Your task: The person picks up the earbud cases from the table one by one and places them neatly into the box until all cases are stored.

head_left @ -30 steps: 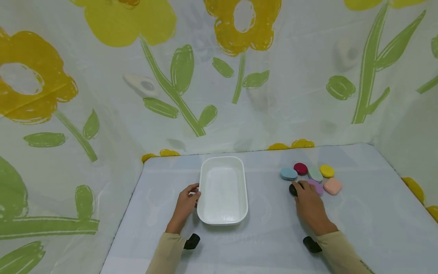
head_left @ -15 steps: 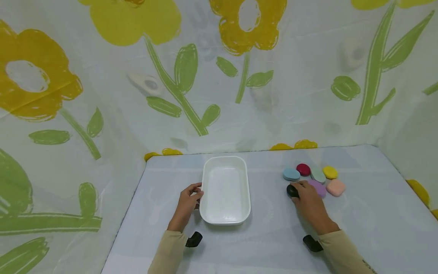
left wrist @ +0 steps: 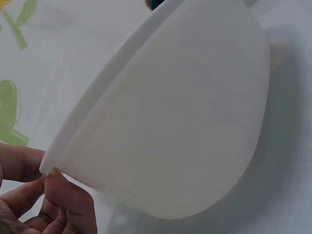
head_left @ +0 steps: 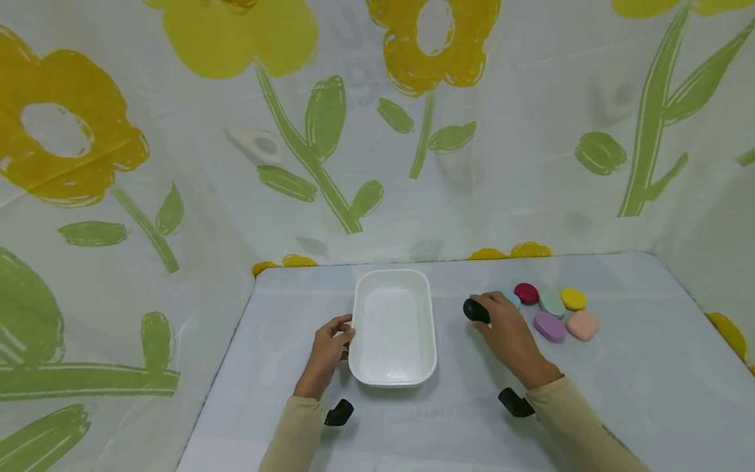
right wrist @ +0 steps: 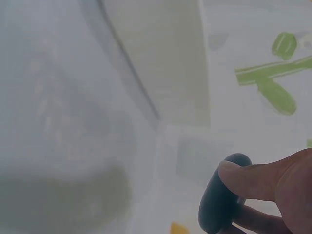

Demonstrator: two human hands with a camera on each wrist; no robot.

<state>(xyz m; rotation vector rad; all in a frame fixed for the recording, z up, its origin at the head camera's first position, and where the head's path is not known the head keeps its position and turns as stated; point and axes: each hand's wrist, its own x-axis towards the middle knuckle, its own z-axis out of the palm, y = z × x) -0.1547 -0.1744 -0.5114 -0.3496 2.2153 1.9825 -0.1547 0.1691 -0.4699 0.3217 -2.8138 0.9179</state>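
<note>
My left hand is at the left side of a white rectangular plastic tub. In the left wrist view, the thumb and fingers pinch the rim of the tub. My right hand holds a dark, smooth oval bar of soap above the table, to the right of the tub. Thumb and fingers grip the bar's sides in the right wrist view, where the dark soap stands tilted. A light blue bar is partly hidden behind the right hand.
Several coloured bars lie grouped at the right: red, mint green, yellow, purple and peach. The white table meets a flower-printed cloth at its back and sides.
My right hand has lifted the dark soap away from the group and carried it left towards the tub, uncovering the purple bar. The left hand stays at the tub's rim.
</note>
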